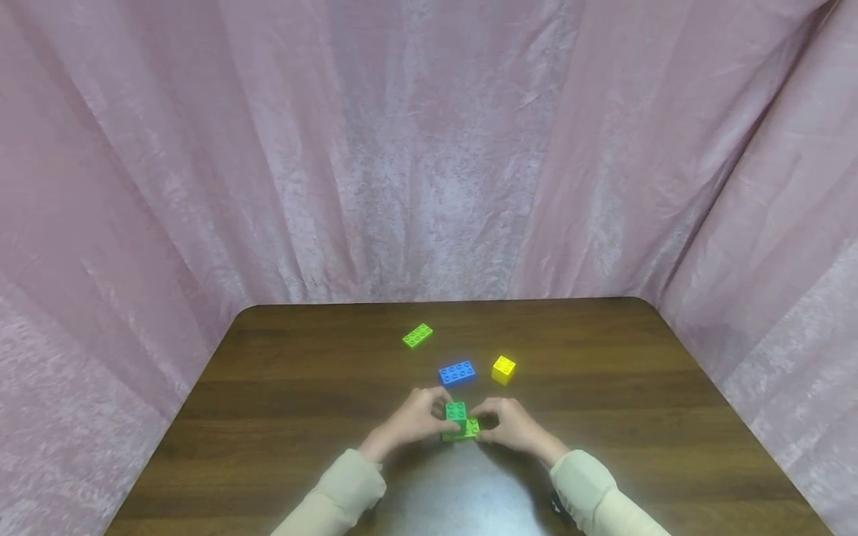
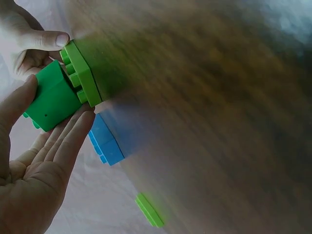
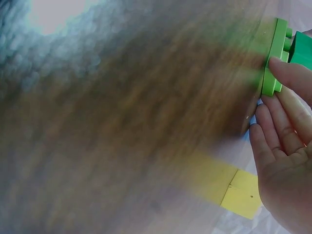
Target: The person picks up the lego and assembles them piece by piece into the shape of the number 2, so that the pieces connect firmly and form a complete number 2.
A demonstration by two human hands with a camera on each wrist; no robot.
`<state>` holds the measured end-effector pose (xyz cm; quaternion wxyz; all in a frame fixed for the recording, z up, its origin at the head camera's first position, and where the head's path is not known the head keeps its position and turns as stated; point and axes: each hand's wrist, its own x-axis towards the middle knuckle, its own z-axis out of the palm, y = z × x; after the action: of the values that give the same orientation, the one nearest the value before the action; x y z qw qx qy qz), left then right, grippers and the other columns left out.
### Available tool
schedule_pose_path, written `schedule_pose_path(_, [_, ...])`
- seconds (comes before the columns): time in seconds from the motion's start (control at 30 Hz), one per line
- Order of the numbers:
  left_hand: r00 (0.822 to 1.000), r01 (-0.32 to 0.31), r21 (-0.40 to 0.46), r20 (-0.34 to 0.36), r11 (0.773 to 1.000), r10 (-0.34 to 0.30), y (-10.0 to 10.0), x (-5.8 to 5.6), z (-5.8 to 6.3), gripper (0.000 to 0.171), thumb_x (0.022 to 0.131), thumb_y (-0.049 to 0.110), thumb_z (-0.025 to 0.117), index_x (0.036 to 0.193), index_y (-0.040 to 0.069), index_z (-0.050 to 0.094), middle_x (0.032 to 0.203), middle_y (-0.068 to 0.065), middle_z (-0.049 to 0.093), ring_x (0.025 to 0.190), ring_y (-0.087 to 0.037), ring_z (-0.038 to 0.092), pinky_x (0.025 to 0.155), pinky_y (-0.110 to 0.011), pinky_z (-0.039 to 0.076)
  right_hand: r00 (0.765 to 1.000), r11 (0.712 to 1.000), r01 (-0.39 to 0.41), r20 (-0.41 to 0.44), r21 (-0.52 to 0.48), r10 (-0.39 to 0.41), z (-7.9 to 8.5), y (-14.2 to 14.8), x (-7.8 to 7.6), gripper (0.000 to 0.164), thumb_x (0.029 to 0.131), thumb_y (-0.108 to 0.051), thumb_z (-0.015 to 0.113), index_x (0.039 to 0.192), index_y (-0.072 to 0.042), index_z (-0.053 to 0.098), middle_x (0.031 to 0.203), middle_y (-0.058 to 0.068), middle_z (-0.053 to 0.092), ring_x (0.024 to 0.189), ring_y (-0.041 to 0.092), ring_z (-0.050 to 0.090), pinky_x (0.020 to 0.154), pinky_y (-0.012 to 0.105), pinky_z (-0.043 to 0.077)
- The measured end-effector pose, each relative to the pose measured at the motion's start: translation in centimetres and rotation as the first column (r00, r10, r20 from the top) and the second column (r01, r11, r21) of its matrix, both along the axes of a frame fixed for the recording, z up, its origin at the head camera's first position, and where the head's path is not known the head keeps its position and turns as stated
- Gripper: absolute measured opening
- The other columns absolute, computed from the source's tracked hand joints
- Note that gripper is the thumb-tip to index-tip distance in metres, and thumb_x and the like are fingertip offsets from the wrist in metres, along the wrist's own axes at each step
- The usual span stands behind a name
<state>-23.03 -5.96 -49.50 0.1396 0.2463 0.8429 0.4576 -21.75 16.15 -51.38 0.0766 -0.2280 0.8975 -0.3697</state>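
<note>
My left hand (image 1: 417, 415) pinches a green square building brick (image 1: 456, 412) between thumb and fingers. That brick sits over the left part of a flat lime-green building brick (image 1: 472, 427). In the left wrist view the green brick (image 2: 52, 96) tilts slightly against the lime brick's studs (image 2: 74, 79). From the other side, my right hand (image 1: 515, 426) holds the right end of the lime brick, its thumb on the near edge and fingers at the far one. The right wrist view shows this lime brick (image 3: 274, 58) low at the tabletop.
Just beyond the hands lie a blue brick (image 1: 457, 372) and, to its right, a yellow brick (image 1: 503, 370). Another flat lime-green brick (image 1: 418, 335) lies farther back. The brown wooden table (image 1: 302, 372) ends at a pink curtain (image 1: 429, 186).
</note>
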Motion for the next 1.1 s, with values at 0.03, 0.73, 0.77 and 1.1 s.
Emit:
schedule_pose_path(0.03, [1.000, 0.000, -0.002, 0.001, 1.000, 0.000, 0.04, 0.01, -0.01, 0.026, 0.078, 0.016, 0.079, 0.097, 0.008, 0.064, 0.094, -0.008, 0.072, 0.086, -0.017, 0.069, 0.074, -0.023, 0.058, 1.000, 1.000, 0.001, 0.002, 0.000, -0.001, 0.00, 0.00, 0.01, 0.038, 0.074, -0.007, 0.078, 0.111, -0.006, 0.070, 0.108, 0.010, 0.072, 0.102, 0.027, 0.065, 0.091, 0.048, 0.055])
schedule_pose_path(0.73, [0.999, 0.007, -0.039, -0.034, 0.999, -0.008, 0.23, 0.03, -0.02, 0.026, 0.076, 0.014, 0.080, 0.095, 0.008, 0.063, 0.092, -0.007, 0.071, 0.081, -0.011, 0.066, 0.071, -0.019, 0.056, 1.000, 1.000, -0.003, 0.006, -0.009, 0.003, 0.16, -0.12, 0.18, 0.037, 0.074, -0.008, 0.078, 0.111, -0.005, 0.070, 0.107, 0.010, 0.072, 0.100, 0.026, 0.065, 0.089, 0.046, 0.055])
schedule_pose_path(0.77, [0.999, 0.007, -0.041, -0.038, 0.999, -0.008, 0.23, 0.01, -0.01, 0.026, 0.076, 0.014, 0.080, 0.095, 0.008, 0.063, 0.091, -0.007, 0.071, 0.080, -0.011, 0.066, 0.070, -0.019, 0.056, 1.000, 1.000, -0.004, 0.005, -0.010, 0.004, 0.17, -0.11, 0.18, 0.037, 0.074, -0.008, 0.078, 0.110, -0.005, 0.070, 0.107, 0.009, 0.072, 0.100, 0.025, 0.065, 0.089, 0.046, 0.055])
schedule_pose_path(1.1, [0.998, 0.008, -0.064, -0.064, 0.998, -0.012, 0.23, -0.08, 0.14, 0.025, 0.076, 0.013, 0.079, 0.095, 0.009, 0.063, 0.090, -0.004, 0.070, 0.078, -0.008, 0.063, 0.070, -0.018, 0.054, 1.000, 1.000, -0.012, -0.014, -0.003, 0.012, 0.31, 0.01, 0.14, 0.036, 0.075, -0.007, 0.078, 0.110, -0.004, 0.070, 0.106, 0.009, 0.072, 0.099, 0.026, 0.066, 0.088, 0.044, 0.056])
